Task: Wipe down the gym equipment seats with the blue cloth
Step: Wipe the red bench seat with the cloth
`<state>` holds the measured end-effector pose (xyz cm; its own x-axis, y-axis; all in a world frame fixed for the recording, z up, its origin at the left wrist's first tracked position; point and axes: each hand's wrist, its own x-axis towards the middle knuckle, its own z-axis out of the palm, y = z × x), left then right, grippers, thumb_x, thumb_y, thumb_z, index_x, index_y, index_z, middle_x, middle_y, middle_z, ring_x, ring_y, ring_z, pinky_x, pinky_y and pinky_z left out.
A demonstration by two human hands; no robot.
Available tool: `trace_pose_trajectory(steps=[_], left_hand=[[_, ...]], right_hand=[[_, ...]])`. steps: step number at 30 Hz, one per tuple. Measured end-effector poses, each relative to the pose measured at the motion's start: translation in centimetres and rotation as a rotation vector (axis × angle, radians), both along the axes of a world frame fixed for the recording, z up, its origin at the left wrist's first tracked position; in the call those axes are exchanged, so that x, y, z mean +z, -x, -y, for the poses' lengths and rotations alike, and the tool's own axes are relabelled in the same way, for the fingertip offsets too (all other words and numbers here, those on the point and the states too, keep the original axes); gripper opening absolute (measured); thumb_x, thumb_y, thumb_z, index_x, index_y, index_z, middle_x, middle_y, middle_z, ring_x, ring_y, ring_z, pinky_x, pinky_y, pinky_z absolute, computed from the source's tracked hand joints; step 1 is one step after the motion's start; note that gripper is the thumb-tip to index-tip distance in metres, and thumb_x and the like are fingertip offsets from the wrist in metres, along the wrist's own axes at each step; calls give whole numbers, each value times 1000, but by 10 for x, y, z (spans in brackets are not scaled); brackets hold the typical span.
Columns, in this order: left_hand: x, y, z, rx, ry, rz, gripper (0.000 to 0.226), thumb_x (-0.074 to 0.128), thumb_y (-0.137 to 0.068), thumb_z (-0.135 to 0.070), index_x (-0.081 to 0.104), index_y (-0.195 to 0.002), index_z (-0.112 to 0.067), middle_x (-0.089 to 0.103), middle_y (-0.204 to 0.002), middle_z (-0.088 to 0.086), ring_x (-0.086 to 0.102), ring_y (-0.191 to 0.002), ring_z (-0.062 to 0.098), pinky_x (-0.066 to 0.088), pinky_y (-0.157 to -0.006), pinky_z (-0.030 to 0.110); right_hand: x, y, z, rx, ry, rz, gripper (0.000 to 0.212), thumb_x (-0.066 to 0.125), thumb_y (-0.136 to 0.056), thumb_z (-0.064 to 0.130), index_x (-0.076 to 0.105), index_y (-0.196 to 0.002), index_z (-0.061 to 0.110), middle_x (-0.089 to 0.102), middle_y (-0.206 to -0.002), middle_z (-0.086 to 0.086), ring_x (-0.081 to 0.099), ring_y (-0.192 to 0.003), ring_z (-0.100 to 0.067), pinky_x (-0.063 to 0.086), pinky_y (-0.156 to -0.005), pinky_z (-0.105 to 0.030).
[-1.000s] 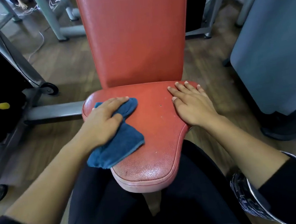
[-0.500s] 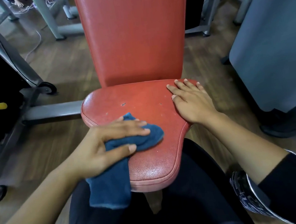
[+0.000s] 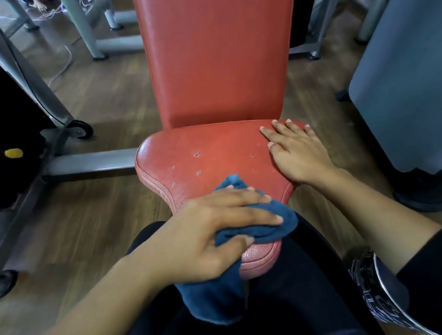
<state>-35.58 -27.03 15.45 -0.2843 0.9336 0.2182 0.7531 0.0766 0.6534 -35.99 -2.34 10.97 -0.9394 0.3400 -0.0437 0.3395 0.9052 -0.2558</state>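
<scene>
fingers (image 3: 246,215) of left hand (image 3: 194,238) round blue cloth (image 3: 284,219) at front of seat (image 3: 212,151)

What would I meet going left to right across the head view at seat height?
Yellow knob → grey frame bar → red seat → right hand, resting flat on the seat's right edge → grey-blue machine housing.

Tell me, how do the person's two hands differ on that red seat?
The left hand pinches the blue cloth between thumb and fingers, while the right hand holds nothing. The left hand is at the narrow front end of the red seat, and the right hand lies flat, fingers spread, on its wide back corner. Both are bare and bear down on the same red seat.
</scene>
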Motion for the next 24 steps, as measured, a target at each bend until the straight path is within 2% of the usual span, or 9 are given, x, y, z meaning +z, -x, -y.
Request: trace_pose_trajectory(steps=[4,9,14,17,21,22,24], left_hand=[[-9,36,19,103,-28,72,41,62,-83,-3,64,-121,-18,59,-131,-4,47,-129,7,33,-112,32],[-16,69,-2,356,-17,117,43,58,-78,-14,64,-118,-27,62,-123,-13,49,-123,-3,30,-113,30],[-13,32,-10,268,-31,103,43,57,-81,-13,64,-122,-25,59,-130,-10,44,-128,-2,28,-111,19],[-22,41,18,281,-76,106,44,56,-83,-7,61,-124,-23,58,-131,-7,44,-130,1,28,-112,21],[-43,91,47,541,-74,-27,45,51,-82,-20,58,-125,-29,56,-133,-5,46,-130,7,32,-112,33],[-46,102,46,610,-86,-38,45,51,-81,-19,59,-124,-30,57,-131,-5,47,-128,8,33,-111,31],[-46,118,35,741,-134,41,43,53,-80,-11,64,-118,-29,61,-125,-6,52,-122,7,34,-106,18]], right_hand=[[3,1,0,2,7,31,49,24,-101,33,23,-150,35,12,-160,5,4,-148,-16,-2,-119,-42],[4,3,3,-15,4,43,49,24,-101,33,23,-150,35,13,-160,4,4,-148,-18,-3,-119,-43],[5,8,5,-27,-25,69,50,24,-100,33,21,-150,35,12,-160,3,5,-148,-20,-1,-118,-46],[4,10,6,-42,-29,56,50,24,-100,34,23,-150,36,14,-160,4,6,-148,-19,-1,-119,-46],[2,12,7,-58,-38,38,51,23,-99,36,24,-149,38,15,-160,5,6,-148,-18,-2,-119,-46],[1,13,7,-64,-40,35,51,23,-98,36,24,-149,38,15,-160,5,6,-148,-17,-2,-119,-46],[1,14,7,-73,-38,26,51,24,-98,36,25,-149,39,16,-160,5,7,-148,-17,-2,-119,-46]])
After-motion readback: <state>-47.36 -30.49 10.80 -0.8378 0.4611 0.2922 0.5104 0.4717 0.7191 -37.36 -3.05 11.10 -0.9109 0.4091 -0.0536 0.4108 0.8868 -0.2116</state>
